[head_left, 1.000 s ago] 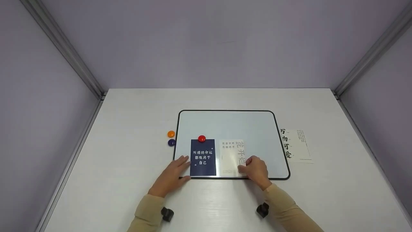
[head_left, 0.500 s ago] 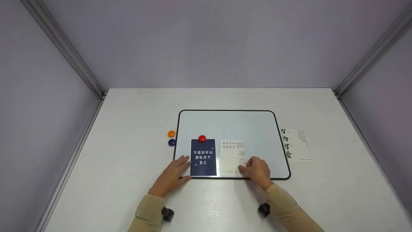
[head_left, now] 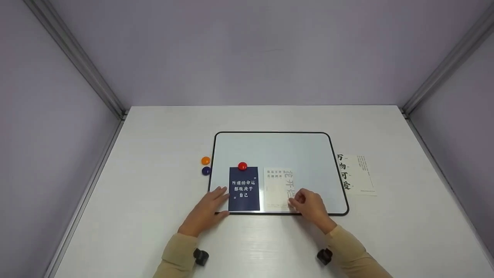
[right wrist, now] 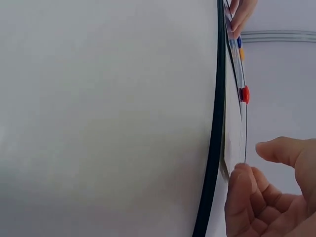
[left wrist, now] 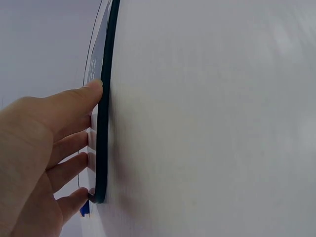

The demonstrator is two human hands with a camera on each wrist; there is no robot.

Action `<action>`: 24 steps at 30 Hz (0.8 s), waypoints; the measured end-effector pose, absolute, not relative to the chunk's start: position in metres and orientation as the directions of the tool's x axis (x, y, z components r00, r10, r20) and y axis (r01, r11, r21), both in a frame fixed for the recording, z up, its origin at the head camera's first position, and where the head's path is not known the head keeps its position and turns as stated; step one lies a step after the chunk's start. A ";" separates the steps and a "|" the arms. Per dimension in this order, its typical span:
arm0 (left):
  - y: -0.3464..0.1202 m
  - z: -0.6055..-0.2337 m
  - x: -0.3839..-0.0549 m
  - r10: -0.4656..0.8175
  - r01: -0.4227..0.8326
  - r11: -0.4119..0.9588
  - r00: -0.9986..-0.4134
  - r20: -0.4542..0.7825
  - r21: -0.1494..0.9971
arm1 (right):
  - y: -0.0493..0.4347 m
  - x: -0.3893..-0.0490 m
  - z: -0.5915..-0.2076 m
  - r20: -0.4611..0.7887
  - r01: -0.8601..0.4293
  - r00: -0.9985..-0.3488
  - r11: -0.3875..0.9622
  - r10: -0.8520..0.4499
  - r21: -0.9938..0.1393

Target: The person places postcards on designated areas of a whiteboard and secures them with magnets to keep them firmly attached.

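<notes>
My left hand (head_left: 204, 214) rests with fingers spread on the lower left corner of a black-framed whiteboard (head_left: 308, 154), thumb at the front frame in the left wrist view. Beside its fingertips lies a dark blue card (head_left: 244, 202) with white characters, a round red magnet (head_left: 242, 166) on its top edge. To the right is a cream card (head_left: 276, 191) with grey characters. My right hand (head_left: 312, 206) is at that card's lower right edge. In the right wrist view, its thumb (right wrist: 276, 150) stands apart from its bent fingers (right wrist: 242, 185), which are close to the card's corner, nothing pinched.
Left of the board, an orange magnet (head_left: 205, 160) and a dark blue magnet (head_left: 206, 170) sit on the white table (head_left: 162, 154). Another cream card (head_left: 359, 175) with black characters lies against the board's right side. Purple-grey panels (head_left: 247, 54) enclose the table.
My right hand has shifted slightly right, its thumb moving toward the cream card's right edge, and the forearm has swung right. My left hand has stayed in place.
</notes>
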State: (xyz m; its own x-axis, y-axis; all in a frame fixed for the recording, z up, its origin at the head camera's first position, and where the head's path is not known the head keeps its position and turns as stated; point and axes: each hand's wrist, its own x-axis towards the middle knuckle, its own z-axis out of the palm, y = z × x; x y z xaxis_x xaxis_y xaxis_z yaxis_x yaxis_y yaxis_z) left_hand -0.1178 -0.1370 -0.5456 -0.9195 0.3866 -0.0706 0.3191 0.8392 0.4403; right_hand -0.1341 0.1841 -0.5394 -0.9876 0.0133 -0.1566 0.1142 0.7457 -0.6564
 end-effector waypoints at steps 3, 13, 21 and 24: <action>-0.138 -0.546 -0.118 0.389 0.324 0.842 -0.919 -0.068 0.432 | 0.184 -0.131 -0.540 -0.092 0.034 -0.995 0.739 -0.038 -0.673; -0.137 -0.545 -0.117 0.380 0.309 0.843 -0.922 -0.079 0.441 | 0.185 -0.120 -0.544 0.147 -0.281 -0.960 0.814 -0.240 -0.509; -0.137 -0.547 -0.119 0.386 0.320 0.841 -0.920 -0.068 0.437 | 0.193 -0.117 -0.550 0.333 -0.576 -0.810 0.765 -0.483 -0.289; -0.137 -0.548 -0.119 0.391 0.330 0.842 -0.918 -0.062 0.427 | 0.195 -0.119 -0.552 0.352 -0.640 -0.759 0.728 -0.549 -0.246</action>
